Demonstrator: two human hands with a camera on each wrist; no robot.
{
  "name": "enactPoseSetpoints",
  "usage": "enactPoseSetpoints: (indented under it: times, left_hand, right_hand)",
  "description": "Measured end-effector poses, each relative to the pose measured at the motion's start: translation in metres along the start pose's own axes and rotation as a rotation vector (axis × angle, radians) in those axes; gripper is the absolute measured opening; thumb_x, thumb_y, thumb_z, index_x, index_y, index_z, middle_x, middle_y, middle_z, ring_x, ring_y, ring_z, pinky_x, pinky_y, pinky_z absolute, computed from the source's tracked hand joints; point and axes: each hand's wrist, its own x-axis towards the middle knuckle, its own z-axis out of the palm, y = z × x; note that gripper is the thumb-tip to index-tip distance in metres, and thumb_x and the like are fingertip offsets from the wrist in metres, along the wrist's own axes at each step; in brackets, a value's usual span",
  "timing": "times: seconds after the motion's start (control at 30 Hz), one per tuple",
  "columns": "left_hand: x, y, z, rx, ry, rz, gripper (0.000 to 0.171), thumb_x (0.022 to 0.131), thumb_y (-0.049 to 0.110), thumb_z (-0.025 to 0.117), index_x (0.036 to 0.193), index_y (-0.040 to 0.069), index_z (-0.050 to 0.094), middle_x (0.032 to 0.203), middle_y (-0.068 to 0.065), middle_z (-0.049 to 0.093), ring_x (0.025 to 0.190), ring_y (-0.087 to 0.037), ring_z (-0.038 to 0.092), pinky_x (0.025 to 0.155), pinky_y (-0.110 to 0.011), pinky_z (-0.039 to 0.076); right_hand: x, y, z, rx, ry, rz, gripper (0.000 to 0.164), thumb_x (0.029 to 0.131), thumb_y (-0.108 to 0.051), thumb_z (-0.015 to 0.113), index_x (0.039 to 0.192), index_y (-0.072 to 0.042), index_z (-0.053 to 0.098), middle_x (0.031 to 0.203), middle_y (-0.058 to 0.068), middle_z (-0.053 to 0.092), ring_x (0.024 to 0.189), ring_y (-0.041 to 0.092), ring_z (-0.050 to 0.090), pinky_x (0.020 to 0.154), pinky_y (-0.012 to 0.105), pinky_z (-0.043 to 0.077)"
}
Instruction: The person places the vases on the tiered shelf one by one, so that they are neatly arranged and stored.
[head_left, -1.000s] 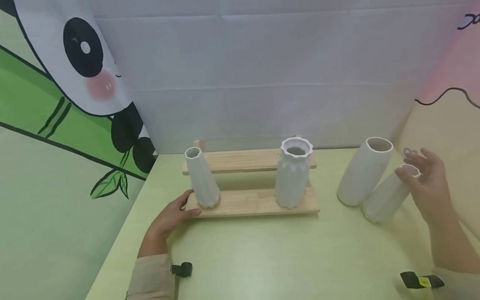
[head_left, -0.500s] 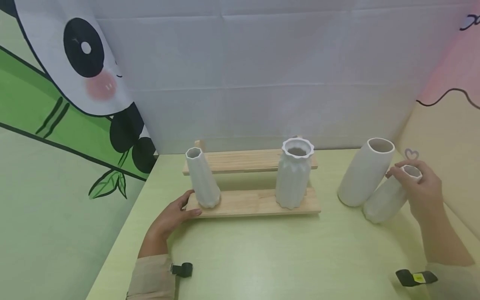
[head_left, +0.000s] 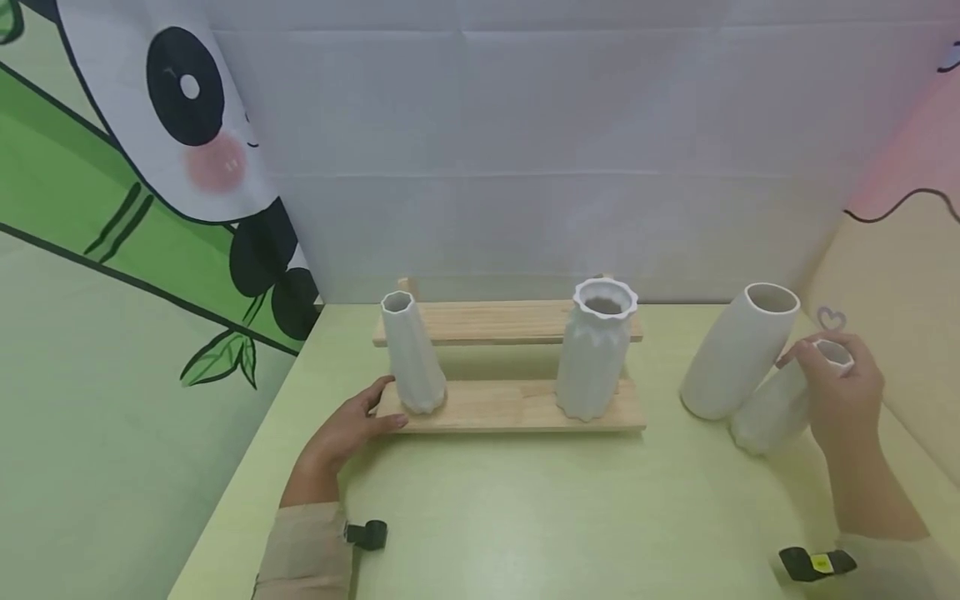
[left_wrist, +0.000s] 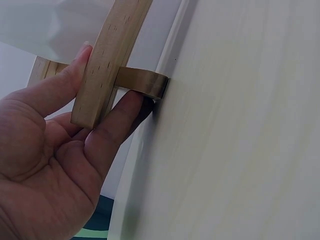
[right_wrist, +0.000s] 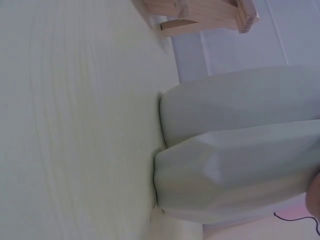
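My left hand (head_left: 348, 432) grips the left end of a two-step wooden stand (head_left: 502, 406). In the left wrist view the thumb lies on top of the board and the fingers curl underneath. On the stand's lower step are a slim white vase (head_left: 416, 358) at the left and a ruffle-rimmed white vase (head_left: 596, 362) at the right. Far right, my right hand (head_left: 846, 392) holds a faceted white vase (right_wrist: 235, 172) near its mouth, fingers behind it. The vase's base is on the table, close beside a larger smooth white vase (head_left: 738, 354).
The pale table (head_left: 510, 508) extends in front of the stand. A white cloth backdrop (head_left: 525, 125) rises behind, with a printed cartoon panel (head_left: 142, 208) at the left and a pink and beige one (head_left: 900, 250) at the right.
My right hand has come left and closed its fingers around the upper part of the faceted vase. The left hand keeps its hold on the stand. The head view has shifted slightly.
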Motion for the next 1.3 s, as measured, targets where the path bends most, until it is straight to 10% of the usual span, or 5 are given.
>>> enactPoseSetpoints:
  times: [0.8, 1.3]
  left_hand:
    - [0.009, 0.001, 0.007, 0.009, 0.013, -0.03, 0.092, 0.077, 0.052, 0.078, 0.153, 0.031, 0.031, 0.162, -0.011, 0.023, 0.148, -0.039, 0.021, 0.115, -0.064, 0.02]
    - [0.005, 0.004, 0.005, 0.005, 0.025, -0.04, 0.096, 0.078, 0.051, 0.078, 0.155, 0.029, 0.026, 0.163, -0.013, 0.021, 0.149, -0.04, 0.019, 0.116, -0.064, 0.018]
  right_hand:
    - [-0.042, -0.018, 0.007, -0.33, -0.041, -0.048, 0.013, 0.093, -0.021, 0.063, 0.095, -0.009, 0.066, 0.09, -0.012, 0.061, 0.085, 0.005, 0.055, 0.058, 0.014, 0.048]
    - [-0.09, -0.047, 0.042, -0.346, -0.303, -0.183, 0.012, 0.098, -0.019, 0.06, 0.102, -0.008, 0.063, 0.076, -0.015, 0.073, 0.096, -0.001, 0.06, 0.065, 0.019, 0.053]
